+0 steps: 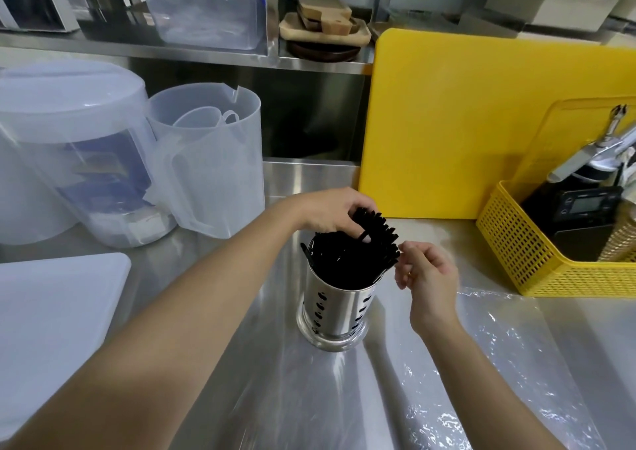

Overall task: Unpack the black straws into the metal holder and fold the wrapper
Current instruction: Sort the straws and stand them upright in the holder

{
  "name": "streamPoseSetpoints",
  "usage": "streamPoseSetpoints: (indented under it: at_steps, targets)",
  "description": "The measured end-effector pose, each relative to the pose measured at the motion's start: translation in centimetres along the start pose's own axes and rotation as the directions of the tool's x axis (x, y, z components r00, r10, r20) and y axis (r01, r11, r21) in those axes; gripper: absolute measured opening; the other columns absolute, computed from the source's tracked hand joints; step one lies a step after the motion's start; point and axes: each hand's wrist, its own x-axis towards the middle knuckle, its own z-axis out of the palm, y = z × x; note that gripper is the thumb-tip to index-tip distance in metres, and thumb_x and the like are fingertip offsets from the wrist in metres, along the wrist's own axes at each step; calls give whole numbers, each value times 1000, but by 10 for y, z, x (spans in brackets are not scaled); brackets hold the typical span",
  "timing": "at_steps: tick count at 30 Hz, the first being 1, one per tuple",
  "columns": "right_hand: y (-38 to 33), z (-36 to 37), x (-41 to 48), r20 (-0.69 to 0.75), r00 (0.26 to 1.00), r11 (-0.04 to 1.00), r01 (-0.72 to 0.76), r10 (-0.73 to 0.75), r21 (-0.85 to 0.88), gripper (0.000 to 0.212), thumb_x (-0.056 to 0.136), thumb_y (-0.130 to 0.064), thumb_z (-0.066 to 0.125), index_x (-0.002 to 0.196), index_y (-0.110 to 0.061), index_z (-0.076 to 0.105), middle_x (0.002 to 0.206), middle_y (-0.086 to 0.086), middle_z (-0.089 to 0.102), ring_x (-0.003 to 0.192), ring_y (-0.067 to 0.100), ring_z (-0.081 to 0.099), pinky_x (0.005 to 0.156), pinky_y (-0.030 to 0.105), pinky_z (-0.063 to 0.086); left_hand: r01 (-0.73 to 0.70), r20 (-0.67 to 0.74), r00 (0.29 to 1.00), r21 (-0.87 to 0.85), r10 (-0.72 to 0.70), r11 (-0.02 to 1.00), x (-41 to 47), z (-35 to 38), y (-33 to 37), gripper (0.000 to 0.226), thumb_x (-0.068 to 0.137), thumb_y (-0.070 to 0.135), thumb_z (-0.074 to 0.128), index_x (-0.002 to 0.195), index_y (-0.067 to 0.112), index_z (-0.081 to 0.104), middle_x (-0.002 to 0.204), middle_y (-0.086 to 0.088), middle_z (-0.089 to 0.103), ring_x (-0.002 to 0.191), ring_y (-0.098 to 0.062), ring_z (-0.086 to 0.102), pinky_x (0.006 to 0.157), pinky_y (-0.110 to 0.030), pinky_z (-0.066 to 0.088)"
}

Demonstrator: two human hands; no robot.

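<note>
- Nearest, the clear wrapper (488, 374) lay flat and unfolded on the counter (241, 363), apparently empty, so the folding was judged still to come.
- Beyond it, the right hand (428, 274) hovered half-curled just beside the straw tips, holding nothing.
- Farther on, the black straws (358, 253) stood in the metal holder (335, 308), fanned unevenly; the left hand (330, 210) pinched their tops in its grip, seemingly settling them.

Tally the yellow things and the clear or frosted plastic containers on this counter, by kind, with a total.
Yellow cutting board: 1
Yellow basket: 1
Lidded frosted container: 1
Frosted measuring jug: 1, with a smaller jug nested inside, not counted
Total: 4
</note>
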Motion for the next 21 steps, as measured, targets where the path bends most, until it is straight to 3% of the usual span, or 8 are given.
streamPoseSetpoints:
  at_steps: [4,9,12,15,18,21]
  targets:
    - [2,-3,0,-5,1000,1000,-4,4,-8,20,86,0,53,69,-10,59,40,-7,51,34,10,39,37,16,31,-1,-10,1000,6,1,1000,-1,1,0,12,86,7,61,98,6,58,89,-8,61,83,-19,60,62,-15,48]
    - [0,-5,4,-13,1000,1000,-13,13,-13,19,86,-1,53,70,-9,59,42,-4,54,35,10,41,38,17,33,30,-110,994,40,-25,999,-4,-4,-3,5,90,11,54,95,14,52,88,-3,56,89,-23,57,77,-36,48]
    - [-2,-4,6,-15,1000,1000,-14,13,-7,19,87,-1,53,71,-8,59,44,-3,55,37,10,42,39,17,35,31,-150,988,50,-23,998,-5,-6,-5,7,93,10,48,97,16,51,89,2,53,89,-17,53,72,-27,44]
    - [-4,-4,7,-13,1000,1000,-7,7,-12,18,87,-1,53,72,-7,60,45,-1,55,38,10,43,40,17,36,-28,-213,977,-109,4,994,-8,-10,-5,11,94,5,45,99,10,53,97,2,62,92,-8,59,73,-14,49]
    - [-4,-5,8,-16,1000,1000,-2,1,-29,18,87,-2,53,71,-7,60,47,-1,55,38,10,43,42,17,37,-60,-264,964,-204,4,977,-12,-19,-1,9,95,6,45,96,11,52,98,-1,67,97,-9,62,78,-16,52]
    - [-4,-6,10,-23,1000,999,-1,0,-41,17,88,-2,53,73,-7,60,54,6,54,39,9,44,46,19,39,-76,-304,953,-201,11,977,-15,-27,4,14,95,7,43,93,17,52,95,-1,68,92,-9,62,70,-12,51]
